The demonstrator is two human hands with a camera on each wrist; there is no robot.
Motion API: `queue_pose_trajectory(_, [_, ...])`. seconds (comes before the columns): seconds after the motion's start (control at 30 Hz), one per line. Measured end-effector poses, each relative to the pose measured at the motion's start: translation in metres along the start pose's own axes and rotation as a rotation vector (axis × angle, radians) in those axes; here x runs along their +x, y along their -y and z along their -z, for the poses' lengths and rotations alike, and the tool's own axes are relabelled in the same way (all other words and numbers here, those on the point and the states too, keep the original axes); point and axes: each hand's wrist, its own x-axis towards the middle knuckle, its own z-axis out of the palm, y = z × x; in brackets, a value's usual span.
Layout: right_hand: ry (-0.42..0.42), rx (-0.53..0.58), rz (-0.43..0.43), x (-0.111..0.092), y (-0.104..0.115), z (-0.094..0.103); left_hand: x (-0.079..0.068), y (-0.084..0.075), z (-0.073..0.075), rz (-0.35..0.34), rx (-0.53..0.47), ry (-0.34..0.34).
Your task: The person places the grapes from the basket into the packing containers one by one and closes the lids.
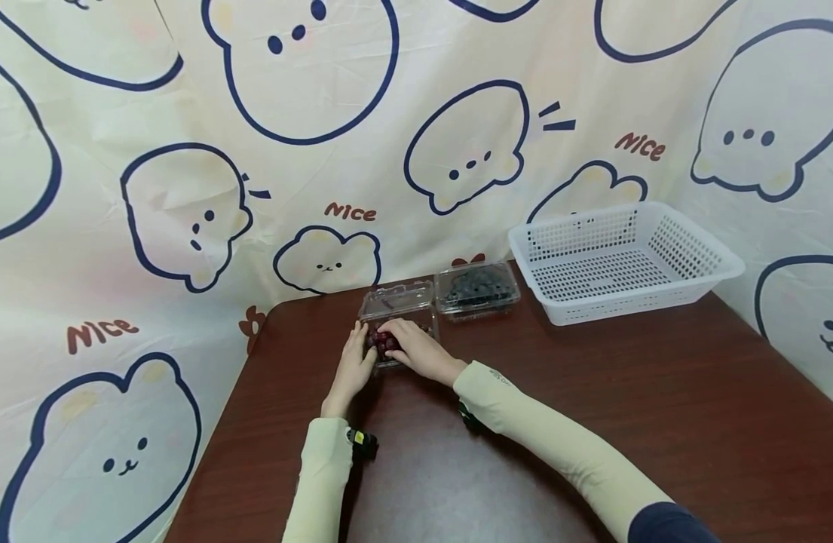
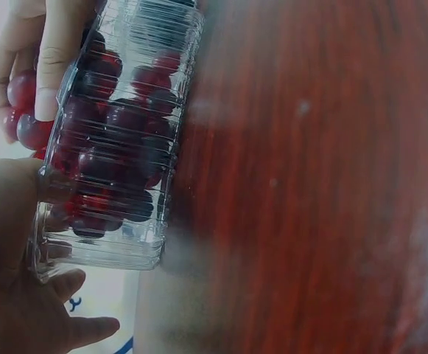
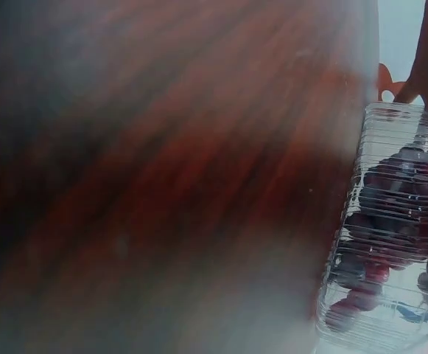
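Observation:
A clear plastic clamshell box [image 1: 389, 363], its lid [image 1: 397, 299] folded back, holds red grapes [image 1: 387, 343]. My left hand [image 1: 351, 366] lies along the box's left side with fingers extended. In the left wrist view, the left thumb [image 2: 55, 184] reaches over the rim by the grapes [image 2: 110, 158], and the other fingers spread outside the box. From the right, my right hand [image 1: 423, 351] reaches over the box, its fingers curled round several grapes at the top. Only the box's side wall [image 3: 383, 221] and grapes show clearly in the right wrist view.
A second clear box [image 1: 477, 289] with dark contents stands just behind and right of the open one. At the table's back right sits a white perforated basket [image 1: 565, 311]. The brown table [image 1: 592, 407] meets a printed cloth [image 1: 457, 45] behind it.

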Motion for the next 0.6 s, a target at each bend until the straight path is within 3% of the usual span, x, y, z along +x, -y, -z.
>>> queue_pose_trajectory(0.33, [0.122, -0.044, -0.027, -0.0008, -0.0007, 0.0034, 0.002, -0.0001, 0.0002, 0.017, 0.014, 0.009])
queue_pose_trajectory(0.6, [0.186, -0.171, -0.02, -0.0024, -0.0055, -0.0016, 0.0014, 0.0005, -0.0018, 0.026, 0.012, 0.02])
